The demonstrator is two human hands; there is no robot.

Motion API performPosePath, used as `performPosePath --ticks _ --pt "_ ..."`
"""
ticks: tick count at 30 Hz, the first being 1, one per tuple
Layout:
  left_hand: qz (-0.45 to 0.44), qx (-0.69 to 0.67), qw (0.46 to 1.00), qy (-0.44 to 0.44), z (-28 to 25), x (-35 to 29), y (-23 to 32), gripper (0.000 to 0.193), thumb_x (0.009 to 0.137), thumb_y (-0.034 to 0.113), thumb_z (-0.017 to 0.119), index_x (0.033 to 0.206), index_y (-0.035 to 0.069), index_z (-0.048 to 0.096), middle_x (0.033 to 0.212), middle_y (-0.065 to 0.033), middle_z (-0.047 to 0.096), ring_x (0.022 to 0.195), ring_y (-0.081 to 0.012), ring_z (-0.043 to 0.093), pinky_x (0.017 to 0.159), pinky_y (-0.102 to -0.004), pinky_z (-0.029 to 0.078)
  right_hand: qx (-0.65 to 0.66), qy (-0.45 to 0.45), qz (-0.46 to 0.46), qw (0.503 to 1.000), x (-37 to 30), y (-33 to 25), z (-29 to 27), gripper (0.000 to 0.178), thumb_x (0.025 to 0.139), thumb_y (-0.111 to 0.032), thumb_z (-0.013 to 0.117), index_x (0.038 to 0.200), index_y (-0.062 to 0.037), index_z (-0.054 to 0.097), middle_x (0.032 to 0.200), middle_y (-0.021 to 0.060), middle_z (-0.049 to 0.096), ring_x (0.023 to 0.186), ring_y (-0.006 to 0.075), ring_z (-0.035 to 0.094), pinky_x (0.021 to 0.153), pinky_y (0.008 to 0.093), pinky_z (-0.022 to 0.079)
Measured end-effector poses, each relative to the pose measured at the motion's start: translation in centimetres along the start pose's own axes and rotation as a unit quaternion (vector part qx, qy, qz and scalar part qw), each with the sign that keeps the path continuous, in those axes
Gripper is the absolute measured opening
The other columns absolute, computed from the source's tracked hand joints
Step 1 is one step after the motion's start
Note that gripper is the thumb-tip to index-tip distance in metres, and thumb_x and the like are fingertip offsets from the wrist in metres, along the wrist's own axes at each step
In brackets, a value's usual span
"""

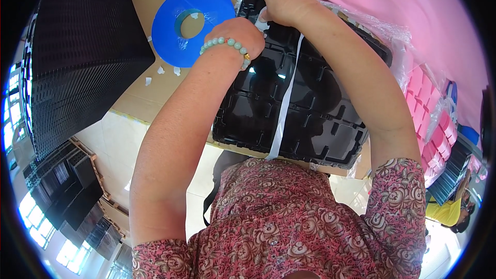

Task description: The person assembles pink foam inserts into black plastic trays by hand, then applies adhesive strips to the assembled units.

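A stack of glossy black plastic trays (320, 98) with moulded compartments lies before me, and a white strap (285, 108) runs lengthwise over it. At the stack's upper left edge is my left hand (240, 33), wearing a bead bracelet (225, 44); its fingers curl under and what they grip is hidden. My right hand (287, 2) bends over the far end of the stack, closed, its thumb by a small white strip (262, 25) that shows between the two hands. The strap passes beneath my right wrist.
A blue disc with a roll core (168, 26) lies on the cardboard-covered table (137, 93), beside white scraps. Tall black tray stacks (82, 57) stand left. Pink sheeting (392, 0), clear film (403, 36) and pink trays (429, 108) are right. A person in yellow (443, 212) is far right.
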State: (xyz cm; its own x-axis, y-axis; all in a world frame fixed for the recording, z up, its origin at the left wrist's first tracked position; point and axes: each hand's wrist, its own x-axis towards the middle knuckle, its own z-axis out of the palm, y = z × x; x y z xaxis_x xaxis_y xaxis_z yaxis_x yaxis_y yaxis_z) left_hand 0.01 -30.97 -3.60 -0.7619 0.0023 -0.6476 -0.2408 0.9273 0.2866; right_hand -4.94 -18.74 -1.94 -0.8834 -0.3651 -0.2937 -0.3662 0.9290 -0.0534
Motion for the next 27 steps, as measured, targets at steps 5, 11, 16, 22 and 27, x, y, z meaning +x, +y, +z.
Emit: performPosePath --ticks 5,11,16,22,27 --pt "-0.021 -0.004 1.000 -0.002 0.0 -0.1 0.3 0.029 0.090 0.029 0.054 0.089 0.004 0.069 0.088 -0.0103 0.066 0.077 -0.0267 0.062 0.070 -0.0360 0.050 -0.001 -0.011 -0.017 1.000 0.7 0.6 0.1 0.036 0.078 -0.028 0.074 0.109 -0.0111 0.068 0.102 0.0132 0.068 0.096 0.0305 0.066 0.083 0.0428 0.053" --pt "-0.040 0.014 0.999 -0.011 -0.2 -0.2 0.5 0.031 0.088 0.029 0.056 0.107 0.009 0.071 0.114 -0.0143 0.066 0.106 -0.0343 0.063 0.086 -0.0397 0.051 0.018 0.031 0.011 0.999 1.2 0.4 1.4 0.027 0.080 -0.021 0.069 0.105 -0.0108 0.069 0.100 0.0146 0.068 0.096 0.0327 0.065 0.083 0.0436 0.053" --pt "-0.004 0.032 0.999 0.037 -0.1 -0.7 -0.1 0.040 0.092 0.031 0.052 0.070 0.001 0.066 0.062 -0.0068 0.063 0.050 -0.0191 0.060 0.058 -0.0322 0.048 0.033 0.110 0.024 0.993 -0.4 0.6 2.6 0.024 0.079 -0.010 0.058 0.100 -0.0083 0.071 0.098 0.0171 0.068 0.093 0.0328 0.066 0.080 0.0437 0.053" --pt "0.071 -0.091 0.993 -0.016 -1.2 -6.1 -2.0 0.046 0.089 0.046 0.057 0.105 0.005 0.069 0.090 -0.0144 0.070 0.087 -0.0285 0.067 0.075 -0.0387 0.053 0.353 0.299 0.024 0.886 -9.7 0.0 1.1 0.017 0.084 -0.018 0.062 0.091 -0.0030 0.066 0.087 0.0141 0.067 0.078 0.0274 0.065 0.072 0.0356 0.051" --pt "0.197 -0.347 0.879 -0.262 0.8 -14.2 -9.3 0.050 0.094 0.051 0.051 0.101 0.004 0.067 0.076 -0.0031 0.064 0.078 -0.0102 0.060 0.071 -0.0285 0.049 0.627 0.178 0.067 0.755 -22.5 -3.9 3.6 0.008 0.088 -0.009 0.063 0.091 -0.0017 0.062 0.079 -0.0025 0.058 0.070 0.0036 0.051 0.063 0.0205 0.043"
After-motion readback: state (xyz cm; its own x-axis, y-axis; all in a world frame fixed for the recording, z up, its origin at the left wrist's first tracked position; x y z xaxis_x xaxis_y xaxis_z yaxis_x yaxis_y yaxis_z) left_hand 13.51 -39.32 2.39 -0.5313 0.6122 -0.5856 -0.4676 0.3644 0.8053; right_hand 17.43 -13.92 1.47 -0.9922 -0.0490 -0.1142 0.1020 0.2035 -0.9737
